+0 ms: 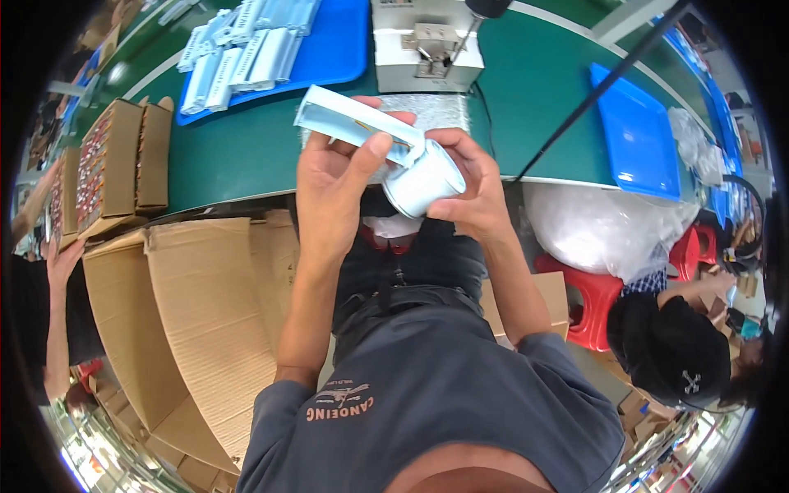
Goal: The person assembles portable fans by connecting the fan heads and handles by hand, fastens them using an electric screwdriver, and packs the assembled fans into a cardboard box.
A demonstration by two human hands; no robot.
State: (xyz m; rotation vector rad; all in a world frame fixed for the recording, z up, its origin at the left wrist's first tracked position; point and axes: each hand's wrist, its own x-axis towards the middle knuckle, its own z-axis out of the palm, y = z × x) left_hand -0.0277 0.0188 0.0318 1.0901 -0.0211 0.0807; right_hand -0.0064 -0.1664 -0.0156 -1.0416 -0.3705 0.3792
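My left hand (335,172) is closed around a long pale blue-white plastic casing (349,117), which is tilted down to the right over the table edge. Its thumb presses along the casing's near side. In my right hand (478,182) is a white roll (427,182), with the thumb at its lower edge and fingers round the top. The roll's upper rim meets the casing's right end, where a small white piece sits between them; I cannot make out whether it belongs to the roll. Both are held in front of my waist.
A blue tray (345,70) with several pale wrapped pieces (246,62) lies far left. Behind my hands stands a grey metal machine (427,62). Another blue tray (637,135) is at right, above a large plastic bag (604,226) and red stool (588,304). Cardboard boxes (197,304) crowd the left.
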